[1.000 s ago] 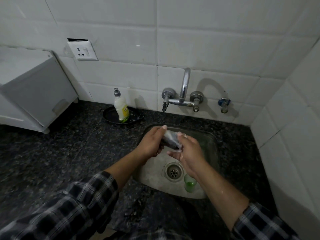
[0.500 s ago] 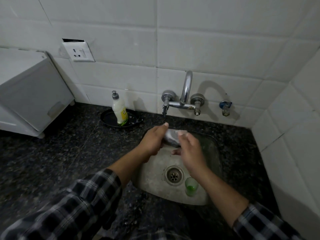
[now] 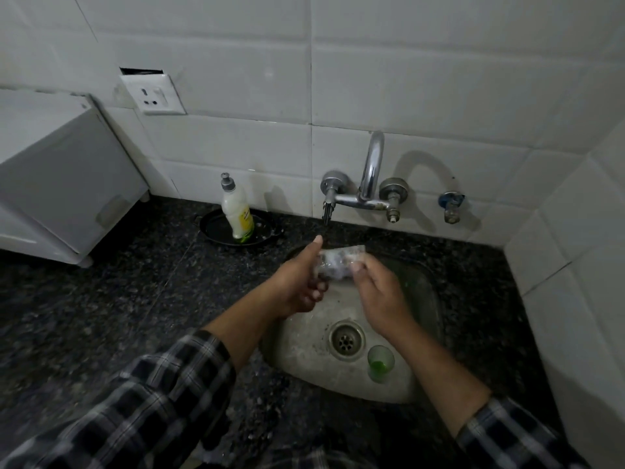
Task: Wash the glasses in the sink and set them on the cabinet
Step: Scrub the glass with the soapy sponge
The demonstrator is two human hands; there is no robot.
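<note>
A clear glass [image 3: 339, 264] lies on its side over the steel sink [image 3: 306, 346], held between both hands under the tap's left spout [image 3: 327, 211]. My left hand [image 3: 301, 282] grips its base end, thumb stretched up over it. My right hand [image 3: 380, 294] holds the rim end with the fingertips. A second small glass [image 3: 380, 363] with a green bottom stands upright in the sink, just right of the drain [image 3: 345, 340], below my right wrist. I cannot tell whether water is running.
A dish-soap bottle [image 3: 237, 214] stands in a black dish [image 3: 216, 228] on the dark granite counter [image 3: 118, 299] left of the sink. A white cabinet box [image 3: 64, 177] sits at far left. White tiled walls close the back and right side.
Both hands with the glass have risen slightly toward the tap's spout, and the glass has been turned between them. The camera view has shifted a little.
</note>
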